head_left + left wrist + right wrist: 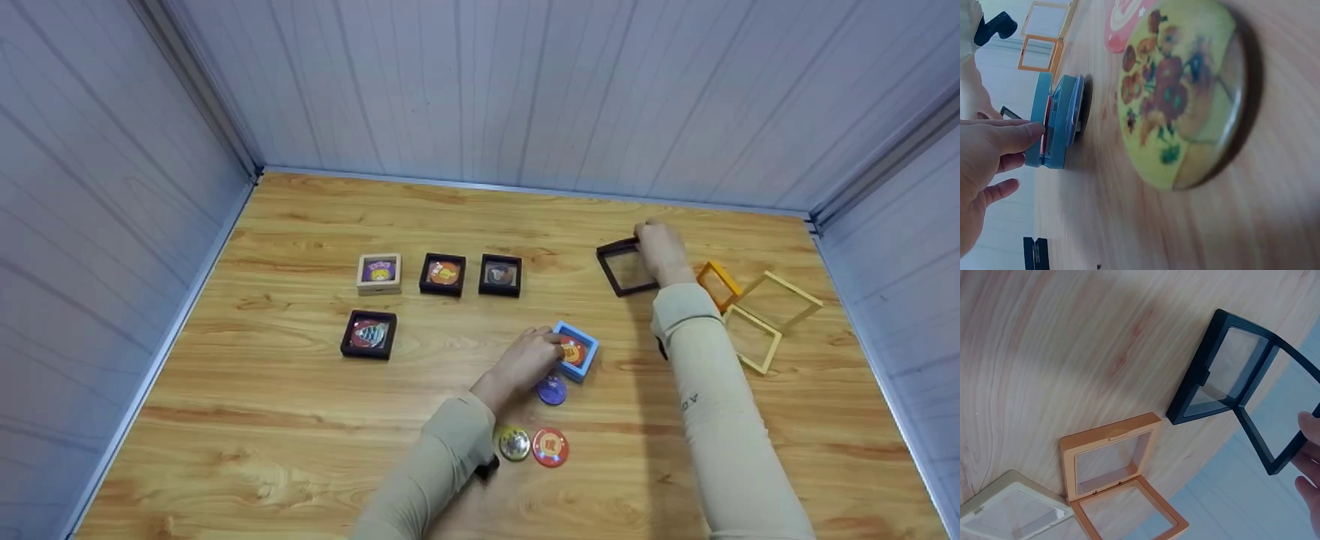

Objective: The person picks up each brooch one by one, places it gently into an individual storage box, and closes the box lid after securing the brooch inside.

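My left hand [531, 358] holds the near left edge of a light-blue display frame [586, 366], which has a red round badge [572, 351] inside. The left wrist view shows a fingertip against the red badge, between the two blue halves; part of the grip is hidden. Partly under the blue frame lies a purple badge [552, 391]. Farther right, my right hand [663, 251] pinches the raised half of a black display frame [611, 271]. That frame stands unfolded, with clear film and no badge visible in it [1235, 363].
An orange frame [720, 286] and a pale-yellow frame [772, 352] stand unfolded at right. Yellow [514, 443] and red [550, 448] badges lie near my left forearm. Left are a beige frame [379, 289] and several black frames [442, 291] holding badges. Walls [480, 97] surround the table.
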`<state>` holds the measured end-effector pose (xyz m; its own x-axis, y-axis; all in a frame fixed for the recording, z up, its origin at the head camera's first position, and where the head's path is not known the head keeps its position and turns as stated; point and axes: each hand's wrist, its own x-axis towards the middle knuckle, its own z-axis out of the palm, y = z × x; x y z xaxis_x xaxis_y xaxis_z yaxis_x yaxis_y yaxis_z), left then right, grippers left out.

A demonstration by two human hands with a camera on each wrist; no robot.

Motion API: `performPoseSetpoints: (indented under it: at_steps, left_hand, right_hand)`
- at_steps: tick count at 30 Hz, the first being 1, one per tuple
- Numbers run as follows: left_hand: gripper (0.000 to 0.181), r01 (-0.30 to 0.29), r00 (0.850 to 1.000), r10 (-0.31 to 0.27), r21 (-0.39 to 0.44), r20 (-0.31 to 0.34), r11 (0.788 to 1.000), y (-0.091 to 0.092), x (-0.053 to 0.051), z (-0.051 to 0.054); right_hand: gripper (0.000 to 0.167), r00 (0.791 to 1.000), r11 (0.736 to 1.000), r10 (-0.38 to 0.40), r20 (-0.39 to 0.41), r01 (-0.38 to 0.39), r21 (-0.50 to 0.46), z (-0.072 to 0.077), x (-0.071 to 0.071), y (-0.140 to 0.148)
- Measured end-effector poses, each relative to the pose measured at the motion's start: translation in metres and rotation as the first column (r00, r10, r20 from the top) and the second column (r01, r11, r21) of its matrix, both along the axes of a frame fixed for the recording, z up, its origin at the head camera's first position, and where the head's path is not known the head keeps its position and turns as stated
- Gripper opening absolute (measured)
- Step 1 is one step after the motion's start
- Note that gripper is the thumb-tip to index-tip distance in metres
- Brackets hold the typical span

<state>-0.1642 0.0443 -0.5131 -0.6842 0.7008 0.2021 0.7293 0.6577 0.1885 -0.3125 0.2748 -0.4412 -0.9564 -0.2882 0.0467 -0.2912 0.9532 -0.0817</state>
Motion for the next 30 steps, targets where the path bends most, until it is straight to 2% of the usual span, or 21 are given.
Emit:
performPoseSetpoints:
  at_steps: [8, 17, 23, 30]
  left_hand:
    - [0.012, -0.014, 1.0, 0.014, -0.007, -0.014, 1.0, -0.008, -0.001, -0.002]
    - [0.015, -0.055, 0.998, 0.055, 0.007, -0.017, 0.998, -0.022, -0.002, -0.004]
    - [0.017, -0.097, 0.995, 0.096, 0.023, 0.041, 0.995, -0.032, -0.002, -0.004]
    - [0.013, -0.13, 0.991, 0.126, 0.094, 0.041, 0.987, -0.047, -0.002, -0.006]
  right_hand:
    - [0.017, 1.0, 0.998, 0.012, 0.011, -0.011, -0.06, -0.008, 0.004, 0.011]
    - [0.018, 0.997, 0.979, 0.005, -0.08, -0.021, -0.205, -0.019, 0.02, 0.024]
    - [0.022, 0.989, 0.981, 0.036, -0.141, -0.062, -0.185, -0.024, 0.029, 0.021]
    - [0.021, 0.973, 0.973, 0.086, -0.214, -0.128, -0.191, -0.025, 0.039, 0.011]
